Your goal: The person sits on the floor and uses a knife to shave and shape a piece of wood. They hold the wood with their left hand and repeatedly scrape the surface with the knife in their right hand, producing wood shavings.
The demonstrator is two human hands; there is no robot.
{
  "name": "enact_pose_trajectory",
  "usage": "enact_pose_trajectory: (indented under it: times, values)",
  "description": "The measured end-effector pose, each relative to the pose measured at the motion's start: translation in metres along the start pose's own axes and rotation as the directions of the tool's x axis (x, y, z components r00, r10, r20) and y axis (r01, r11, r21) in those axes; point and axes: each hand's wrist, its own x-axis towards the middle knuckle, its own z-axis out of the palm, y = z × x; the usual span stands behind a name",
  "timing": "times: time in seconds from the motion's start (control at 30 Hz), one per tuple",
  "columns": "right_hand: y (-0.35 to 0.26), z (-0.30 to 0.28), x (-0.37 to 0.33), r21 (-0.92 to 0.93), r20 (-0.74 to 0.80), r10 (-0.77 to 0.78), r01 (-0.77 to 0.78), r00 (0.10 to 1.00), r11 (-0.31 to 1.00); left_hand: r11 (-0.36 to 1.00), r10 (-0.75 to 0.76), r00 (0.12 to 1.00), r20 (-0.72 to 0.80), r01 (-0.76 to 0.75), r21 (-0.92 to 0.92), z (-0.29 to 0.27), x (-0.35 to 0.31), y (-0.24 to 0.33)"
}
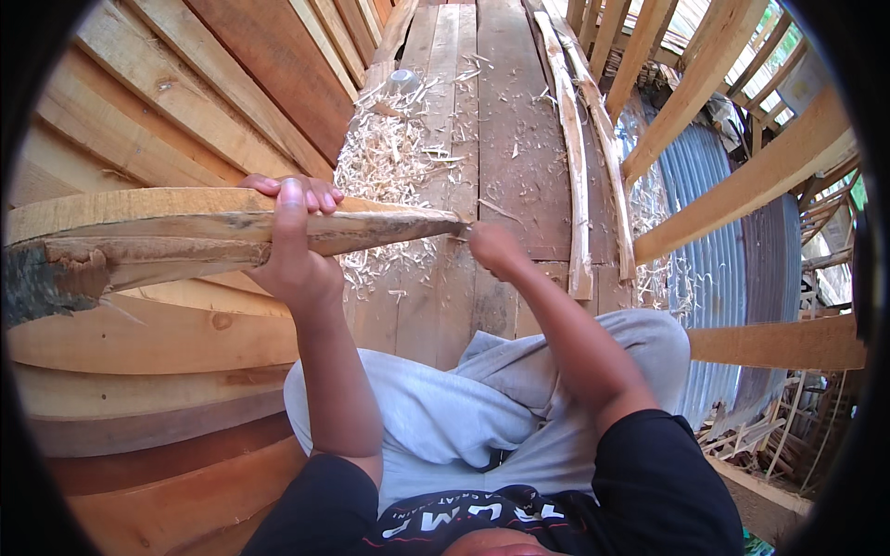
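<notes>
A long split piece of wood, bark still on its thick left end, reaches across in front of me and tapers to a narrow tip on the right. My left hand is wrapped round it near the middle, thumb on the near face and fingers over the far edge. At the tapered tip, my right hand is closed in a fist. A small dark bit shows between that fist and the wood; what the hand grips is mostly hidden. Pale wood shavings lie heaped on the planks beyond the piece.
Wooden planks form the floor. A clear cup-like container stands among the shavings. Two long pale sticks lie along the right side. Boards line the left; slanting posts and corrugated metal sheets are at right.
</notes>
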Motion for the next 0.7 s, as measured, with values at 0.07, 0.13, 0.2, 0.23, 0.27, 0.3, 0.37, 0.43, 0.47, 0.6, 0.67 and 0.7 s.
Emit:
enact_pose_trajectory:
  times: [0.07,0.13,0.2,0.23,0.27,0.3,0.37,0.43,0.47,0.6,0.67,0.7]
  values:
    - [-0.092,-0.035,-0.04,0.136,-0.049,0.017,-0.01,0.999,0.991,1.0,0.005,0.998,-0.07,-0.004,0.022,-0.003,-0.001,0.0]
    - [-0.145,-0.061,-0.076,0.234,0.009,0.05,-0.051,0.999,0.971,0.999,0.009,0.987,-0.16,-0.003,0.039,-0.003,-0.003,0.004]
    - [-0.114,-0.046,-0.054,0.293,-0.038,0.082,-0.067,0.996,0.954,0.999,-0.017,0.98,-0.2,0.024,0.029,-0.001,-0.001,0.005]
    - [-0.095,-0.037,-0.043,0.321,-0.066,0.101,-0.074,0.993,0.944,0.999,-0.032,0.975,-0.218,0.037,0.018,0.002,0.0,0.004]
    - [-0.08,-0.028,-0.035,0.327,-0.09,0.141,-0.105,0.986,0.939,0.999,-0.028,0.979,-0.202,0.032,0.018,0.005,0.001,0.001]
    - [-0.079,-0.026,-0.032,0.335,-0.104,0.171,-0.127,0.98,0.934,0.999,-0.015,0.981,-0.194,0.021,0.029,0.005,0.002,0.0]
    - [-0.073,-0.022,-0.031,0.321,-0.123,0.167,-0.12,0.978,0.939,0.999,-0.008,0.984,-0.176,0.014,0.036,0.005,0.002,0.0]
    - [-0.106,-0.044,-0.054,0.274,-0.116,0.081,-0.046,0.99,0.961,0.999,-0.003,0.985,-0.173,0.01,0.042,0.001,0.001,0.0]
    - [-0.122,-0.054,-0.06,0.299,-0.076,0.05,-0.025,0.996,0.954,1.0,0.003,0.986,-0.166,0.002,0.028,-0.001,0.001,0.001]
    - [-0.101,-0.04,-0.044,0.361,-0.09,0.031,0.004,0.995,0.933,0.999,0.002,0.987,-0.16,0.007,0.054,0.005,-0.004,0.002]
    - [-0.072,-0.026,-0.027,0.381,-0.11,0.137,-0.086,0.984,0.92,0.997,0.01,0.988,-0.152,0.002,0.079,0.013,-0.004,0.0]
    - [-0.071,-0.026,-0.027,0.363,-0.109,0.131,-0.083,0.985,0.928,0.996,0.012,0.988,-0.154,0.001,0.085,0.014,-0.007,0.0]
